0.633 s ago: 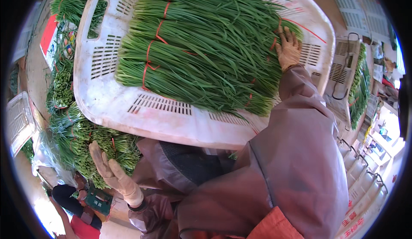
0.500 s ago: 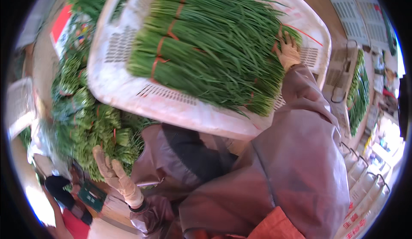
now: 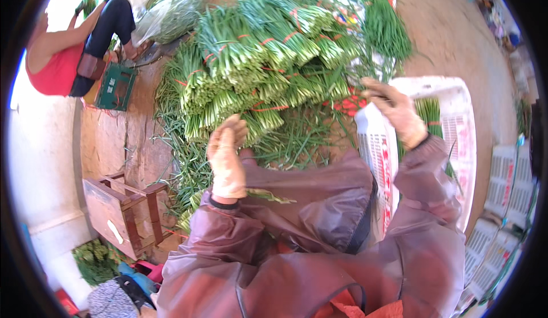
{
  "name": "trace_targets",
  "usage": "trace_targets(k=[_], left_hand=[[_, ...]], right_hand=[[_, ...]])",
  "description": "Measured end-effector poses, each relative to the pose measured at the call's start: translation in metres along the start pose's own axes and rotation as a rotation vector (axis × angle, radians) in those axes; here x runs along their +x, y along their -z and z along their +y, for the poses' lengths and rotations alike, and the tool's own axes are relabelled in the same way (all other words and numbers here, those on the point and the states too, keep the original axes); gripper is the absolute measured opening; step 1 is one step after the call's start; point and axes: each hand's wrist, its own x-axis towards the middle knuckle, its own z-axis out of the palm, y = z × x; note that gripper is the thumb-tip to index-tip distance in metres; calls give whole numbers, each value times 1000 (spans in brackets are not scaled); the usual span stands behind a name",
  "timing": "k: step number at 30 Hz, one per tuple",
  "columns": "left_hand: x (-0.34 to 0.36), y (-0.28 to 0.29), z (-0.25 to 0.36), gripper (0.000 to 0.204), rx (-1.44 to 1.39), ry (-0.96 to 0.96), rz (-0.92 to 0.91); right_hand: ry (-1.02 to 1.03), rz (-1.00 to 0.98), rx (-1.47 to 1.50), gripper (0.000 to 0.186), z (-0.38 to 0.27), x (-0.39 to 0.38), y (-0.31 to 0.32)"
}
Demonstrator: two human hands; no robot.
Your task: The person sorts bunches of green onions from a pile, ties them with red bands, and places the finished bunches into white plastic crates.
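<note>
My gloved left hand [image 3: 227,155] is raised just below a large pile of green leafy bundles [image 3: 274,44], its fingers stretched and slightly bent, holding nothing that I can see. My gloved right hand [image 3: 399,112] has its fingers extended at the near-left rim of a white slotted plastic crate [image 3: 459,118] on my right; whether it touches the rim I cannot tell. Green bundles tied with red bands [image 3: 428,118] lie inside the crate. Loose leaves [image 3: 291,138] are scattered around the pile, below which is my brown waterproof-covered lap.
At upper left a co-worker in red [image 3: 54,67] sits near a green crate [image 3: 117,89] and a clear bag of greens [image 3: 171,15]. A wooden stool [image 3: 117,215] stands at left. More white crates [image 3: 502,181] are at right. A separate bundle [image 3: 382,21] lies at the back.
My view has swung leftward from the full crate to the pile. My right hand has left the bundles in that crate for the rim; my left hand has moved up.
</note>
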Motion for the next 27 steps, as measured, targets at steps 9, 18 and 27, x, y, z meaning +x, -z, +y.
trace_targets(k=[9, 18, 27], left_hand=[[51, -11, -9, 21, -28, -218, 151], [76, 3, 2, 33, -236, 61, 180], [52, 0, -15, 58, -440, 358, -428]], right_hand=[[-124, -129, -691, 113, -122, 231, -237], [-279, -246, -648, 117, -52, 240, -272], [-337, -461, 612, 83, -102, 33, -164]])
